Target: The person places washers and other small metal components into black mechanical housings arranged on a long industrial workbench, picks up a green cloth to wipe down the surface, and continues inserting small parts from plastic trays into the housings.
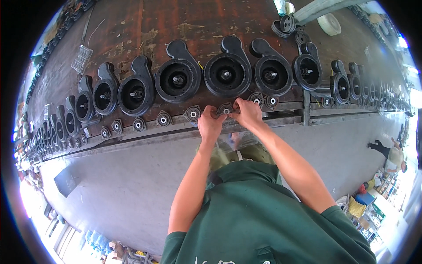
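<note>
1. Flanged bearing [226, 108] sits just on the near side of the centre black housing [227, 63], between the hands.
2. Left hand [210, 124]: fingers curled, thumb and fingertips pinching its left rim. Right hand [247, 115]: same pinch, right rim (exact contact partly hidden).
3. Should handle small, dense, stiff, maybe greasy. Best grip: outer flange, off the bore.
4. Near-left of that housing: 1 similar bearing unit [193, 114]. Near-right: 2 more, crowding the right knuckles. Housing itself limits reach beyond.
</note>
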{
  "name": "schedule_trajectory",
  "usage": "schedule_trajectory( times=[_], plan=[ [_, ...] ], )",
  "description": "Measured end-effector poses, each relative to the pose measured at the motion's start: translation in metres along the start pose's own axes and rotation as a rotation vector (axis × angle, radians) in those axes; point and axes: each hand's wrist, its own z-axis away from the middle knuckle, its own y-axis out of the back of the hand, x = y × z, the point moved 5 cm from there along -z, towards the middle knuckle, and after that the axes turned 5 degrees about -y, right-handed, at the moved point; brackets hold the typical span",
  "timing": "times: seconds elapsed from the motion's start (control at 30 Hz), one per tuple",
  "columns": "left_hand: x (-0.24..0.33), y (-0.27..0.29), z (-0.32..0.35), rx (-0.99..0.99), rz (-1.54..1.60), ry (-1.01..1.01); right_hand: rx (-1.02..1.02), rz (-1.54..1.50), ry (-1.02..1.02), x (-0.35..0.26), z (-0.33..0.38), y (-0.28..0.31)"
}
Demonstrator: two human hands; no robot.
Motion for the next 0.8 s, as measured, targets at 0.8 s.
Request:
schedule_trajectory(
  times=[0.8],
  plan=[
    [0.007,-0.005,-0.004,0.02,-0.097,-0.066,-0.046,0.113,0.018,-0.008,-0.005,-0.012]
  ],
)
